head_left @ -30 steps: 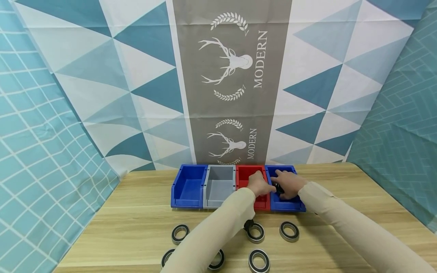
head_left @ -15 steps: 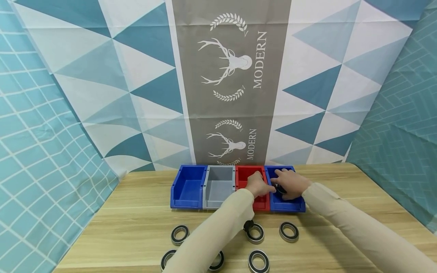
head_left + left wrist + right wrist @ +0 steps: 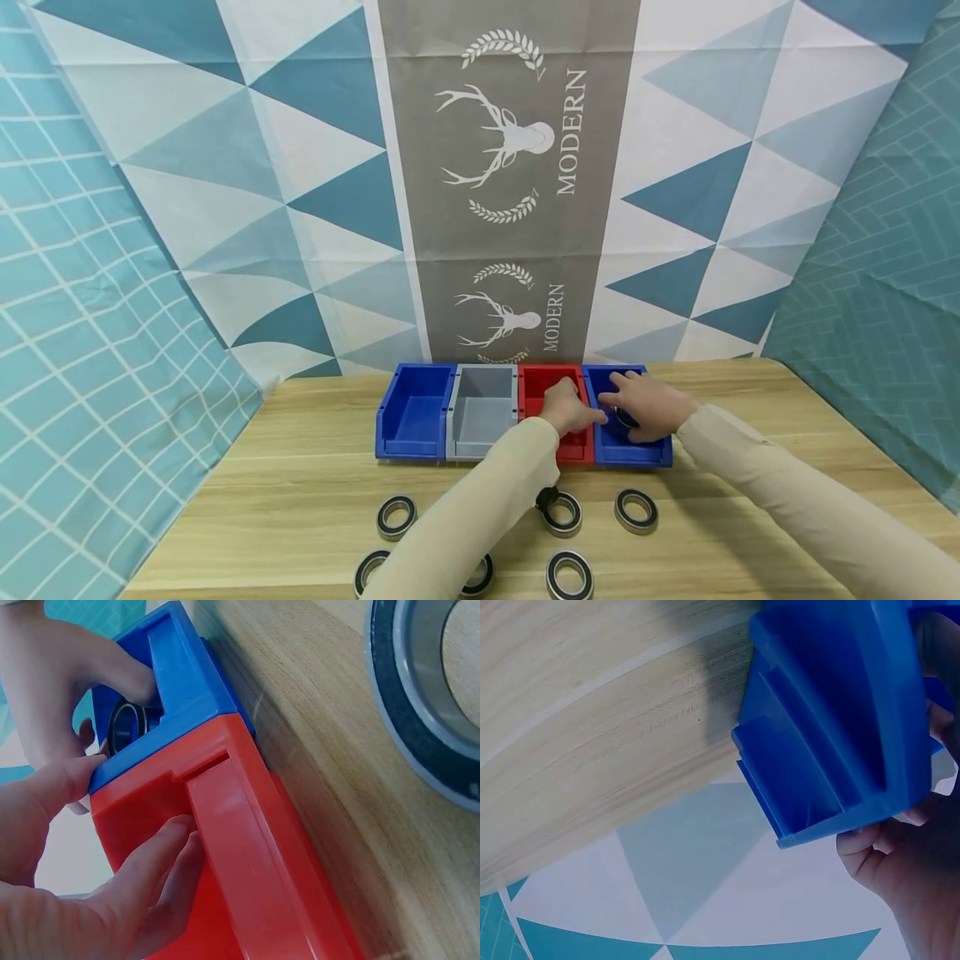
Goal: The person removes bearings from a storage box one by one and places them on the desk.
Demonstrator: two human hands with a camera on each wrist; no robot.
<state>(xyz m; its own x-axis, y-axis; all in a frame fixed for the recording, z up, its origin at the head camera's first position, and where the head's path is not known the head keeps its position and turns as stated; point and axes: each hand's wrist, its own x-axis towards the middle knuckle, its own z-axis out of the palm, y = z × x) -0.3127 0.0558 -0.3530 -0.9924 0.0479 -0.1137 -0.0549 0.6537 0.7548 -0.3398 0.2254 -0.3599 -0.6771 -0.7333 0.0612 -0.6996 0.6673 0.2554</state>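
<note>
My right hand (image 3: 651, 407) reaches into the right-hand blue bin (image 3: 626, 454). A black-and-silver bearing (image 3: 127, 726) is tilted up in that bin, gripped between the thumb and fingers and partly hidden under the hand. My left hand (image 3: 566, 406) reaches into the red bin (image 3: 262, 847). Its fingers (image 3: 161, 847) extend inside, near the front wall, while its thumb (image 3: 71, 776) touches the rim beside the blue bin. No object shows between the left thumb and fingers. In the right wrist view, fingertips of the right hand (image 3: 907, 862) lie along the blue bin's edge.
A grey bin (image 3: 480, 421) and another blue bin (image 3: 415, 429) complete the row at the left. Several bearings lie flat on the wooden table (image 3: 285, 500) in front, including one bearing (image 3: 636, 511) below the right-hand bin. Patterned cloth (image 3: 510, 208) hangs behind.
My right hand has shifted slightly to the right within the blue bin, and the bearing under it has moved along. The left hand has stayed in place over the red bin.
</note>
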